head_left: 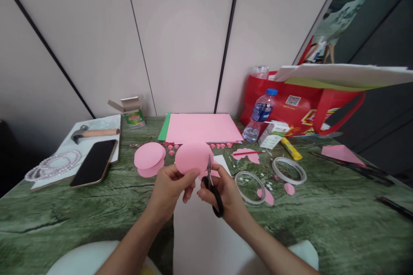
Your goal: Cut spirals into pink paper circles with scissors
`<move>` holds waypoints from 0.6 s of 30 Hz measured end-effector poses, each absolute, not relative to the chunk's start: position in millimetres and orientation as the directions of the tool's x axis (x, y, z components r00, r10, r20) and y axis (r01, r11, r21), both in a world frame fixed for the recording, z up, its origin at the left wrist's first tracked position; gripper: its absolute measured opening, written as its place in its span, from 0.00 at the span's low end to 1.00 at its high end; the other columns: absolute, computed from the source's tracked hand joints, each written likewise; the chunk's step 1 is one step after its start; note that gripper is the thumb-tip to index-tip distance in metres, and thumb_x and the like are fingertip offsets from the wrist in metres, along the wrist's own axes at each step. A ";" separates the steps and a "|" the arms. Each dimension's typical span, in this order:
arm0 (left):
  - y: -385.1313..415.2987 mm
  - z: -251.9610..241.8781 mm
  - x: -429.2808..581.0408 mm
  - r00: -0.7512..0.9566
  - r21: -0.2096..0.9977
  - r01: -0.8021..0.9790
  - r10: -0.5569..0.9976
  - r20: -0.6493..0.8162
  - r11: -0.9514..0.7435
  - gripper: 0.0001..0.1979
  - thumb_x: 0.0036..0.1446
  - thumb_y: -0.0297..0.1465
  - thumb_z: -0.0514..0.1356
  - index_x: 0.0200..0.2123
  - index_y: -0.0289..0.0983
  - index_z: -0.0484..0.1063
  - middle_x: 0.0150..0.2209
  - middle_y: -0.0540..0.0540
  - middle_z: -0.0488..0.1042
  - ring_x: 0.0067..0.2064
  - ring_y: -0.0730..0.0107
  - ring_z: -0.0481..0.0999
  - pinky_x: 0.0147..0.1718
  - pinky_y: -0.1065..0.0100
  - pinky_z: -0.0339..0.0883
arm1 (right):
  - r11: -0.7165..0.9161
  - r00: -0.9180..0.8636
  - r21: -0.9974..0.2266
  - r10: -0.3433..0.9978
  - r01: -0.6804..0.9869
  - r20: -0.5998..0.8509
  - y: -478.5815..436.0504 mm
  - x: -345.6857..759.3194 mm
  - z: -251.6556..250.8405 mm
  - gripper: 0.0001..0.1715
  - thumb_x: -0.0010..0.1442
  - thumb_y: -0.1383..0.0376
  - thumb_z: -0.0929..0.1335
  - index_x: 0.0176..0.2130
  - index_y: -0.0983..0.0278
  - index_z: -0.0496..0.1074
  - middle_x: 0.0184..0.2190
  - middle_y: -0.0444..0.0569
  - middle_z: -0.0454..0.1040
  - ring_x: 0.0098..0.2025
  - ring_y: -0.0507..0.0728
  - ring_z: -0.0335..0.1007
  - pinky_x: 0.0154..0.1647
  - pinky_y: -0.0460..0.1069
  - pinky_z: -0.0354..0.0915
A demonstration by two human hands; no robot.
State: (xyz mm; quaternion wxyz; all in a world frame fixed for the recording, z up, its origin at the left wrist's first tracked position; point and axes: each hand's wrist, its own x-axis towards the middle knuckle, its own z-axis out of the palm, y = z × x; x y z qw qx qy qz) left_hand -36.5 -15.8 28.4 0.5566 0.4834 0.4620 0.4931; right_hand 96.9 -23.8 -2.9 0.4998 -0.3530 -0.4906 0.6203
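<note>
Between thumb and fingers, my left hand [172, 189] pinches the lower edge of a pink paper circle [192, 157]. My right hand [226, 191] is closed on a pair of scissors [213, 189] with black handles, fingers in the loops. The blades point upward and lie against the circle's right edge. Whether the paper sits between the blades, I cannot tell. Left of my hands lies a stack of pink circles [149, 156]. White paper [200, 232] covers the table below my hands. Behind the circle lies a pile of pink sheets [203, 126] with a green one under it.
Right of my hands are rolls of tape [288, 170], pink scraps [266, 197], a red pencil [248, 153], a glue stick [291, 148], a water bottle [260, 114] and a red bag [290, 103]. On the left lie a phone [95, 163], a hammer [95, 133] and beads [53, 165].
</note>
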 end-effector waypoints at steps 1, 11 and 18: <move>-15.6 28.4 -36.5 0.087 0.994 -0.100 0.996 -0.035 0.044 0.13 0.46 0.33 0.61 0.16 0.33 0.64 0.12 0.55 0.62 0.12 0.83 0.58 0.10 0.77 0.50 | -0.019 -0.249 -0.961 0.967 -0.274 0.052 -23.8 96.8 -3.0 0.27 0.43 0.61 0.72 0.39 0.60 0.56 0.21 0.37 0.64 0.21 0.47 0.58 0.22 0.43 0.55; -16.9 30.0 -36.7 0.079 0.995 -0.096 0.997 -0.026 0.034 0.13 0.47 0.34 0.61 0.18 0.33 0.65 0.12 0.55 0.62 0.12 0.84 0.58 0.11 0.77 0.50 | -0.006 -0.223 -0.966 0.973 -0.258 0.054 -24.2 96.1 -1.6 0.28 0.41 0.60 0.72 0.38 0.60 0.56 0.19 0.36 0.63 0.19 0.47 0.57 0.20 0.43 0.54; -16.5 30.0 -37.0 0.084 0.995 -0.097 0.996 -0.018 0.027 0.13 0.47 0.34 0.61 0.18 0.33 0.65 0.12 0.56 0.62 0.12 0.84 0.56 0.11 0.78 0.48 | -0.021 -0.194 -0.977 0.981 -0.213 0.021 -25.0 94.9 2.8 0.26 0.40 0.63 0.71 0.37 0.60 0.56 0.16 0.35 0.64 0.17 0.47 0.57 0.18 0.43 0.55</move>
